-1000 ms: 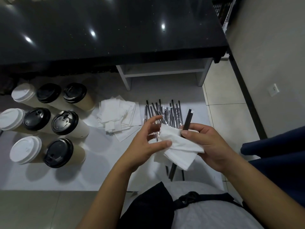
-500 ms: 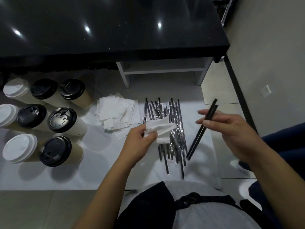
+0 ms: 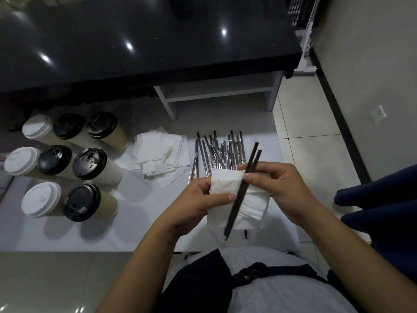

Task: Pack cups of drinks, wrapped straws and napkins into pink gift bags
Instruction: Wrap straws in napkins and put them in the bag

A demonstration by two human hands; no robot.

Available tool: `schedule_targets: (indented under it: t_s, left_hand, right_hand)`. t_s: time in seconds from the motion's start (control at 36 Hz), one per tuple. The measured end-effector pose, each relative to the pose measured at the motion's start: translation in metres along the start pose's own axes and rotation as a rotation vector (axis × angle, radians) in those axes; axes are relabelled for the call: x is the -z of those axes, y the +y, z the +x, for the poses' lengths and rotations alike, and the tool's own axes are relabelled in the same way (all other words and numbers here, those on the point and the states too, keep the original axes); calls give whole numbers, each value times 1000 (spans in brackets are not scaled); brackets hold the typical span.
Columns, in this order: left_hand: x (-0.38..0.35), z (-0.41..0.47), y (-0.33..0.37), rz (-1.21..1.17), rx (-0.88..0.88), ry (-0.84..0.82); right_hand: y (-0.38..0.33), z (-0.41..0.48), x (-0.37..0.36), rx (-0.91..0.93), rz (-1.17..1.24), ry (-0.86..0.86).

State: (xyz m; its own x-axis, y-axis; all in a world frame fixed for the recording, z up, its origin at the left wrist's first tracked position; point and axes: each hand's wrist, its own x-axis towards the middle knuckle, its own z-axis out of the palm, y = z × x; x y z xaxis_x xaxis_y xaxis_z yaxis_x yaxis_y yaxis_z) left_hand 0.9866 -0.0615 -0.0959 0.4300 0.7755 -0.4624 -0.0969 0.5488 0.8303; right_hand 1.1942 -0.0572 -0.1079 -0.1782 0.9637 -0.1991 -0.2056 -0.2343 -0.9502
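Observation:
My left hand [image 3: 198, 199] pinches a white napkin [image 3: 225, 188] by its left edge, thumb on top. My right hand [image 3: 284, 190] holds two black wrapped straws [image 3: 242, 190] slanted across the napkin, fingers also behind the napkin's right side. Behind my hands lies a heap of wrapped straws [image 3: 216, 152] and, left of it, a pile of loose napkins [image 3: 160, 152]. Several lidded paper cups [image 3: 90, 164], with black and white lids, stand at the left. No pink bag is in view.
Everything sits on a white sheet [image 3: 112, 231] on the tiled floor. A black glossy table [image 3: 144, 41] with a white frame [image 3: 216, 96] overhangs the far side. A wall runs along the right, and dark blue fabric [image 3: 383, 199] lies at the right edge.
My hands were apart, the left with the napkin and the right with the two straws. They have come back together, and the straws now lie across the napkin.

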Motion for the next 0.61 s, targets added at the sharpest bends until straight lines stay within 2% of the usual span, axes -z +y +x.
schedule_targets:
  t_s: [0.19,0.28,0.36,0.44,0.53,0.61]
  left_hand:
    - [-26,-5,-13,159,-49,207]
    - [-35,-12,-16,224,-88,296]
    - [-42,-21,-22,344,-111,420]
    - [-46,-32,-29,348,-129,539]
    - [-49,-44,-36,297,-143,597]
    - [-47,-58,-47,281,-120,635]
  right_hand:
    - [7,-3,7,-44,36,4]
    - [10,-3,12,-200,130,-23]
    - [18,-6,16,-357,114,-156]
    - [28,-10,15,-472,192,-237]
    - [40,-14,11,-576,279,-238]
    - [49,-19,0,-597,259,-221]
